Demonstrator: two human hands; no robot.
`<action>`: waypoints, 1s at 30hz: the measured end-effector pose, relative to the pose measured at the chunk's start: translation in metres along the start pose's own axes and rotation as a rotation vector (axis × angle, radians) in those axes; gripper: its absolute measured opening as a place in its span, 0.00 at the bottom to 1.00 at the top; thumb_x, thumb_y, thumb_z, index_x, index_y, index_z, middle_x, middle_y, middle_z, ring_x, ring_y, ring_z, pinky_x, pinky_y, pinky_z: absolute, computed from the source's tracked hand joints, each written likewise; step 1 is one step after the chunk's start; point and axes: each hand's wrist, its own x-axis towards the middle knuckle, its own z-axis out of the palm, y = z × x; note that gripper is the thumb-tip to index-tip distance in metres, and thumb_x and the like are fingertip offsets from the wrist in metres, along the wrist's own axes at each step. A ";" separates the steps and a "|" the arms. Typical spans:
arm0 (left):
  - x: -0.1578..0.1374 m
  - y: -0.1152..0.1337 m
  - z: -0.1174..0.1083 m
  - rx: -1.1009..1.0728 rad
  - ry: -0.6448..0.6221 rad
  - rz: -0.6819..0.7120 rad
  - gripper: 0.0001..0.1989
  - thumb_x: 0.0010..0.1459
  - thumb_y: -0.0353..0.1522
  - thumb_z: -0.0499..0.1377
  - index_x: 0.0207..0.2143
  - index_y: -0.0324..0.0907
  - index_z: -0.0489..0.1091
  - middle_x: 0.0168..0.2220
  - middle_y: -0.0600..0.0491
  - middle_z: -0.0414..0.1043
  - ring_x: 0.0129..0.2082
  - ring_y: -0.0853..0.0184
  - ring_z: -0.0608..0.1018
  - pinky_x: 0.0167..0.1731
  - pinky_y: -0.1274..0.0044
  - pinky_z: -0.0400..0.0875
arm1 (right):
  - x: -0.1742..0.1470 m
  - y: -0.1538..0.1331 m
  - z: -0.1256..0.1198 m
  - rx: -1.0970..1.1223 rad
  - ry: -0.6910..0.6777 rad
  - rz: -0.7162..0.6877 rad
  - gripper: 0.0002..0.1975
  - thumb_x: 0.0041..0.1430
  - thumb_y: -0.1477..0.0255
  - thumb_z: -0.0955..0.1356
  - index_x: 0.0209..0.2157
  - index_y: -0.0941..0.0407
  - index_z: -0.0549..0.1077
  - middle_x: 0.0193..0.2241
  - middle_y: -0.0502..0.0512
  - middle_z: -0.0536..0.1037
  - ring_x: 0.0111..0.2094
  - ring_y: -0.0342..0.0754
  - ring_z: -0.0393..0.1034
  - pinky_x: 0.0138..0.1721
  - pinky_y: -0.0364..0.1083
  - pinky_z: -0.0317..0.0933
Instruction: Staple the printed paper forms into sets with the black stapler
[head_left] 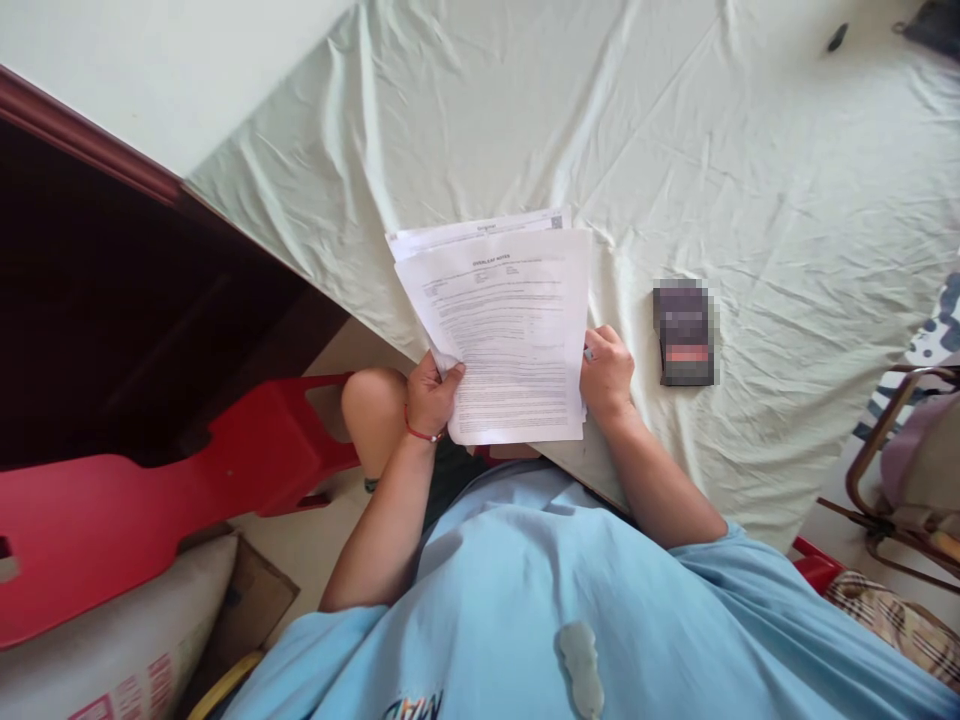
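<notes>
A small stack of printed paper sheets (517, 340) is held over the near edge of the cloth-covered table, the top page headed "Overleaf Notes". Another page (480, 232) sticks out behind it at the top, with a square code in its corner. My left hand (433, 392) grips the lower left edge, thumb on the front and the other fingers underneath. At the right edge, my right hand (609, 372) is closed with its fingers curled behind the top sheet. Its fingertips are hidden by the paper. A ring shows on one finger.
The pale wrinkled cloth (480, 110) covers the table. A blurred dark flat object (684, 332) lies right of my right hand. Red plastic chair (225, 470) and white sack (142, 640) stand at left. A metal-framed chair (885, 450) is at right.
</notes>
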 end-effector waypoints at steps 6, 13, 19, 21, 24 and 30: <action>0.000 -0.001 -0.001 0.003 0.006 -0.011 0.20 0.54 0.44 0.68 0.44 0.40 0.76 0.43 0.48 0.81 0.41 0.61 0.81 0.46 0.70 0.76 | -0.002 0.000 0.000 -0.037 0.004 -0.034 0.11 0.64 0.74 0.64 0.28 0.54 0.72 0.31 0.53 0.72 0.32 0.47 0.62 0.29 0.46 0.46; -0.001 0.000 0.000 -0.051 -0.007 -0.024 0.19 0.55 0.41 0.69 0.45 0.41 0.77 0.44 0.48 0.81 0.42 0.62 0.81 0.47 0.71 0.76 | 0.000 0.003 0.001 0.027 0.017 -0.140 0.10 0.64 0.74 0.63 0.29 0.53 0.72 0.31 0.55 0.73 0.35 0.50 0.64 0.34 0.47 0.56; -0.001 0.001 0.000 -0.027 -0.002 -0.018 0.22 0.54 0.44 0.69 0.46 0.40 0.77 0.45 0.46 0.81 0.44 0.61 0.81 0.48 0.69 0.77 | -0.003 -0.002 0.001 0.113 -0.080 -0.247 0.10 0.64 0.74 0.62 0.32 0.53 0.74 0.33 0.56 0.75 0.37 0.51 0.68 0.39 0.48 0.63; -0.001 -0.001 -0.001 -0.026 -0.008 -0.018 0.22 0.54 0.44 0.69 0.46 0.40 0.77 0.46 0.46 0.81 0.45 0.60 0.82 0.49 0.68 0.76 | -0.004 -0.001 0.002 0.081 -0.049 -0.248 0.11 0.66 0.74 0.62 0.36 0.53 0.76 0.35 0.57 0.76 0.39 0.52 0.69 0.41 0.49 0.64; 0.000 -0.004 -0.002 -0.021 -0.010 -0.019 0.21 0.55 0.44 0.69 0.46 0.41 0.77 0.44 0.47 0.81 0.46 0.59 0.81 0.52 0.66 0.75 | -0.003 0.003 0.003 -0.019 0.044 -0.230 0.15 0.66 0.76 0.61 0.47 0.55 0.76 0.45 0.60 0.77 0.47 0.56 0.68 0.50 0.54 0.65; 0.001 -0.003 -0.001 -0.019 -0.009 0.008 0.20 0.54 0.45 0.69 0.44 0.41 0.78 0.43 0.46 0.81 0.47 0.58 0.81 0.54 0.65 0.74 | -0.002 0.009 0.007 -0.084 0.029 -0.245 0.22 0.62 0.77 0.64 0.57 0.55 0.72 0.63 0.64 0.67 0.60 0.61 0.59 0.60 0.59 0.62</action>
